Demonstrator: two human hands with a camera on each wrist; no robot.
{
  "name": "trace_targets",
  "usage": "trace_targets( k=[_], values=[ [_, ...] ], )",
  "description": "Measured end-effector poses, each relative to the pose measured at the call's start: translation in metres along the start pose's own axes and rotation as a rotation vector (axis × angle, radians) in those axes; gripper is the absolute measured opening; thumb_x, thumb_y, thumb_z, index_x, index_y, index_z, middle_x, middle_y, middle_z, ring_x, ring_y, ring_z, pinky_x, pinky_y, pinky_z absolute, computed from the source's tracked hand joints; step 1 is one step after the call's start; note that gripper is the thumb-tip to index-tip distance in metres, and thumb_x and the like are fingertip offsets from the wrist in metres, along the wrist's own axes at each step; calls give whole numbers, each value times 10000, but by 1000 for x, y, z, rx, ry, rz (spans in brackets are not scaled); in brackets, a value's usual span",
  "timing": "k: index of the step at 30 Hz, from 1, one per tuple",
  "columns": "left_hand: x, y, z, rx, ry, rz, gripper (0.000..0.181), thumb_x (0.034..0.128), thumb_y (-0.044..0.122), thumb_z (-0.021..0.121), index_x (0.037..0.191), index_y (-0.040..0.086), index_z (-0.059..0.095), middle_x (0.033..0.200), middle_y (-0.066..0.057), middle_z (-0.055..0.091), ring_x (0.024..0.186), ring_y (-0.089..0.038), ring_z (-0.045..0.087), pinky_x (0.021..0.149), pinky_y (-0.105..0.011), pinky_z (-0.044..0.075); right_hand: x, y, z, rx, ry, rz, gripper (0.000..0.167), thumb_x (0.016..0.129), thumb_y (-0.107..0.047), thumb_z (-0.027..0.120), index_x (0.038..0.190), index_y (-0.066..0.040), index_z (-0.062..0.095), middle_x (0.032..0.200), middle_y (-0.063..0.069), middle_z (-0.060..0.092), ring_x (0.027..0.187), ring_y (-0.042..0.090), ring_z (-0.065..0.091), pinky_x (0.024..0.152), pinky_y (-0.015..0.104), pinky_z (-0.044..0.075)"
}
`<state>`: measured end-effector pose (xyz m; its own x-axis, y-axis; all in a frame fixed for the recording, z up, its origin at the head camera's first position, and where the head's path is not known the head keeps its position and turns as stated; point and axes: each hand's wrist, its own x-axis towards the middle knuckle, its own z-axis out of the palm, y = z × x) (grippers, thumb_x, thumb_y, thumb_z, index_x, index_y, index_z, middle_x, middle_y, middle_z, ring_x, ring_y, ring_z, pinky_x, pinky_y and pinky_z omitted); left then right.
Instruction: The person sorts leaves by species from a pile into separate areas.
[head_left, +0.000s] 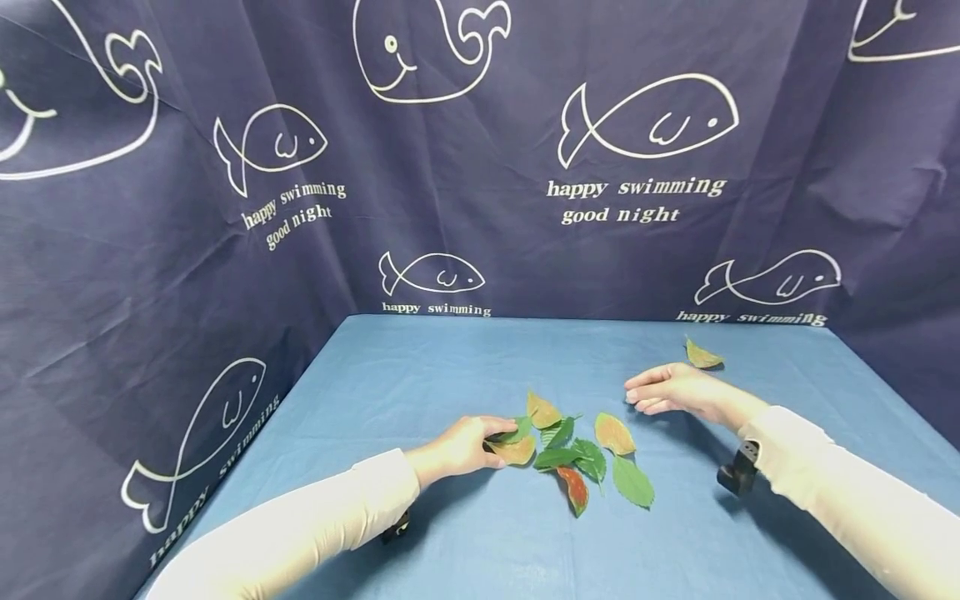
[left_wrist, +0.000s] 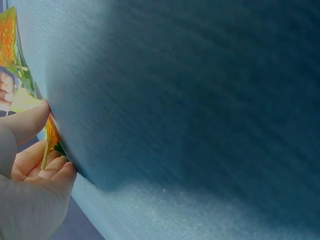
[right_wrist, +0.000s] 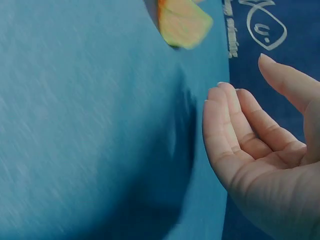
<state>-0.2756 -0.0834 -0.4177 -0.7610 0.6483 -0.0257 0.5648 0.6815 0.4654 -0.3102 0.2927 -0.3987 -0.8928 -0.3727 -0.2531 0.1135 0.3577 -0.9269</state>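
My left hand (head_left: pixel 459 447) rests at the left side of a loose group of leaves, fingertips on a green leaf (head_left: pixel 517 429) and thumb beside a yellow leaf (head_left: pixel 516 451). In the left wrist view, thumb and fingers stand apart, with an orange-yellow leaf (left_wrist: pixel 51 132) between them. Close by lie another yellow leaf (head_left: pixel 542 411), several green leaves (head_left: pixel 590 458) and a red leaf (head_left: pixel 574 488). To the right, a yellow leaf (head_left: pixel 615 434) touches a light green leaf (head_left: pixel 633 481). Above the cloth, my right hand (head_left: pixel 681 390) holds nothing, its fingers loosely bent.
A lone yellow-green leaf (head_left: pixel 703 356) lies behind the right hand, near the far right of the blue table (head_left: pixel 450 358). Dark blue curtains (head_left: pixel 465 192) with white fish drawings stand at the back and sides. Each wrist carries a small black device (head_left: pixel 738 469).
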Motion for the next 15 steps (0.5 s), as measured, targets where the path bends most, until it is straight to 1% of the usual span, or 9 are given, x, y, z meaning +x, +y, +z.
trace_targets(
  k=[3, 8, 12, 15],
  values=[
    [0, 0, 0, 2, 6, 10, 560, 837, 137, 759, 1357, 55, 568, 1407, -78, 554, 1326, -272, 488, 1108, -405, 405, 1, 0, 10, -29, -49, -8, 548, 931, -133, 641, 1332, 185, 445, 1166, 167, 683, 949, 157, 690, 898, 337, 567],
    [0, -2, 1, 0, 7, 12, 561, 837, 137, 759, 1358, 58, 567, 1411, -82, 550, 1327, -271, 488, 1105, -405, 408, 3, 2, 20, -29, -107, -24, 525, 925, -110, 638, 1312, 195, 457, 1097, 88, 710, 916, 149, 683, 868, 322, 574],
    [1, -2, 1, -8, 6, 10, 561, 840, 135, 757, 1362, 62, 565, 1415, -89, 545, 1328, -274, 487, 1103, -411, 409, 4, 1, 26, -56, -122, -22, 502, 926, -115, 635, 1306, 175, 483, 1059, 50, 721, 918, 148, 676, 866, 328, 572],
    [0, -1, 1, -7, 3, 9, 563, 839, 134, 757, 1364, 66, 564, 1416, -88, 544, 1326, -275, 489, 1103, -412, 410, 4, 2, 30, -86, -112, -18, 482, 920, -137, 649, 1290, 146, 523, 1040, 38, 726, 911, 139, 671, 861, 335, 571]
  ],
)
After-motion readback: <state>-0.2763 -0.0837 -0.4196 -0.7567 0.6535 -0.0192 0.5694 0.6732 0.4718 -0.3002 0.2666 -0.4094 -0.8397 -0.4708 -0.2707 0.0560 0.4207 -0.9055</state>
